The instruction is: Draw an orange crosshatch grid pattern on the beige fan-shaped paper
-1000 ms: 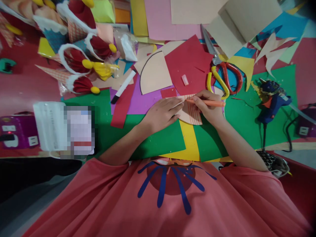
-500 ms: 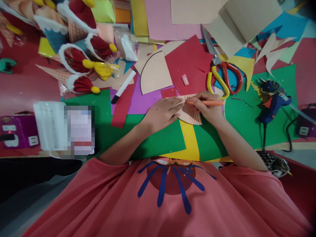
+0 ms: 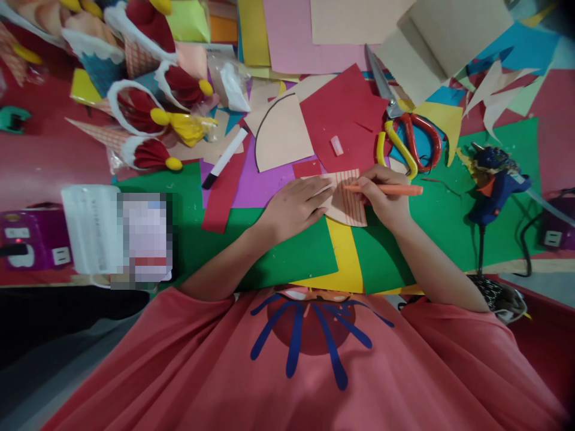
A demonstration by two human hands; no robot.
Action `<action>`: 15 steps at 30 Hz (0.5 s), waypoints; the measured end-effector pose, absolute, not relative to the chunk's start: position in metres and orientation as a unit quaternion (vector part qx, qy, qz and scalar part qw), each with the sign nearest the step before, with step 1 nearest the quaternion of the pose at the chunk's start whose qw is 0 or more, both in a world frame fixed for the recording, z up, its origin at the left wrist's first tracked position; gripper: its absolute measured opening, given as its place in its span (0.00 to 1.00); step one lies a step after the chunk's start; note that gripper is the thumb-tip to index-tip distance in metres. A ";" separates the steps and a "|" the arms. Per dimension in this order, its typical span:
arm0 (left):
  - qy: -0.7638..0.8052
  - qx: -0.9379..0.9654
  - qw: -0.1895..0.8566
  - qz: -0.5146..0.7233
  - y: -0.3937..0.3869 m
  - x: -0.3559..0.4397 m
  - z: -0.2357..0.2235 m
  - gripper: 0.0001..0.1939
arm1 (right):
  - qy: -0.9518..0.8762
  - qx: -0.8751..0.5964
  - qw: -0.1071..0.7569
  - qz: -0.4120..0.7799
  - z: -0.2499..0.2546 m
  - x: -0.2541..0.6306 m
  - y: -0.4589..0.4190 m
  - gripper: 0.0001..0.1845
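My right hand [image 3: 385, 194] is closed around an orange marker [image 3: 399, 190], its tip at the striped part of a cream paper piece [image 3: 348, 206]. Orange lines run down the right part of that paper, and its lower edge is curved. Flat on the left part of the same piece lies my left hand [image 3: 299, 206], fingers stretched out, covering some of it. Just above my hands are a pink marker cap [image 3: 336, 145] on red paper [image 3: 335, 114] and a cream quarter-circle [image 3: 285, 134] with a black line along its arc.
Scissors [image 3: 395, 114] with yellow and red handles lie above my right hand. A blue glue gun [image 3: 498, 185] is at the right. A black-and-white marker [image 3: 224, 157], finished paper cones [image 3: 148, 149] and a blurred-out phone [image 3: 146, 239] are leftward. Green sheets [image 3: 278, 257] lie underneath.
My right hand and the orange marker have shifted slightly to the right, uncovering more of the orange lines. My left hand stays in place on the paper.
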State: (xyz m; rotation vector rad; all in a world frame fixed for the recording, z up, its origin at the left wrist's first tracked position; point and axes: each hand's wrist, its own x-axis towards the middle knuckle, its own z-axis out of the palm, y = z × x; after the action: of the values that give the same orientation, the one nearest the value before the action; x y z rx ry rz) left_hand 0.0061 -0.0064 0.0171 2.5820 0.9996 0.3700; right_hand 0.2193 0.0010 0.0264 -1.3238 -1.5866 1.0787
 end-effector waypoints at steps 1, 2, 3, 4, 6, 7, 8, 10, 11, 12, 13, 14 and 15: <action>0.354 0.910 0.171 0.128 -0.006 0.006 0.017 0.19 | -0.624 -0.524 0.404 0.415 0.026 0.220 0.000 0.11; 0.356 0.911 0.167 0.123 -0.006 0.006 0.016 0.20 | -0.625 -0.526 0.412 0.403 0.026 0.221 -0.001 0.11; 0.356 0.912 0.164 0.118 -0.006 0.006 0.016 0.20 | -0.630 -0.527 0.417 0.389 0.026 0.222 -0.003 0.11; 0.357 0.914 0.160 0.112 -0.006 0.006 0.016 0.20 | -0.636 -0.526 0.421 0.375 0.026 0.222 -0.003 0.11; 0.358 0.914 0.158 0.107 -0.006 0.005 0.015 0.20 | -0.650 -0.521 0.425 0.354 0.027 0.222 -0.004 0.11; 0.359 0.913 0.160 0.106 -0.006 0.005 0.015 0.21 | -0.655 -0.519 0.422 0.351 0.028 0.221 -0.004 0.11; 0.360 0.912 0.165 0.105 -0.006 0.005 0.014 0.21 | -0.658 -0.518 0.416 0.355 0.028 0.220 -0.004 0.10; 0.365 0.908 0.179 0.103 -0.006 0.005 0.014 0.21 | -0.660 -0.518 0.395 0.374 0.029 0.219 -0.003 0.10; 0.367 0.905 0.186 0.104 -0.006 0.005 0.015 0.21 | -0.660 -0.518 0.384 0.384 0.029 0.218 -0.002 0.09; 0.369 0.903 0.192 0.105 -0.006 0.005 0.015 0.21 | -0.659 -0.519 0.377 0.393 0.029 0.217 -0.001 0.09; 0.370 0.902 0.195 0.107 -0.006 0.005 0.015 0.21 | -0.655 -0.520 0.374 0.401 0.028 0.216 0.000 0.09; 0.369 0.902 0.195 0.110 -0.006 0.005 0.016 0.20 | -0.650 -0.521 0.374 0.408 0.027 0.215 0.000 0.10; 0.367 0.903 0.192 0.113 -0.006 0.005 0.016 0.20 | -0.644 -0.521 0.377 0.415 0.026 0.215 0.001 0.10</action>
State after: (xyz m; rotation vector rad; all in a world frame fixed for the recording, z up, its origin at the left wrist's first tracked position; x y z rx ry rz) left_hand 0.0050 -0.0063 0.0157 2.5362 1.0299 0.3182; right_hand 0.2148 0.0010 0.0265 -1.3327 -1.6465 1.0604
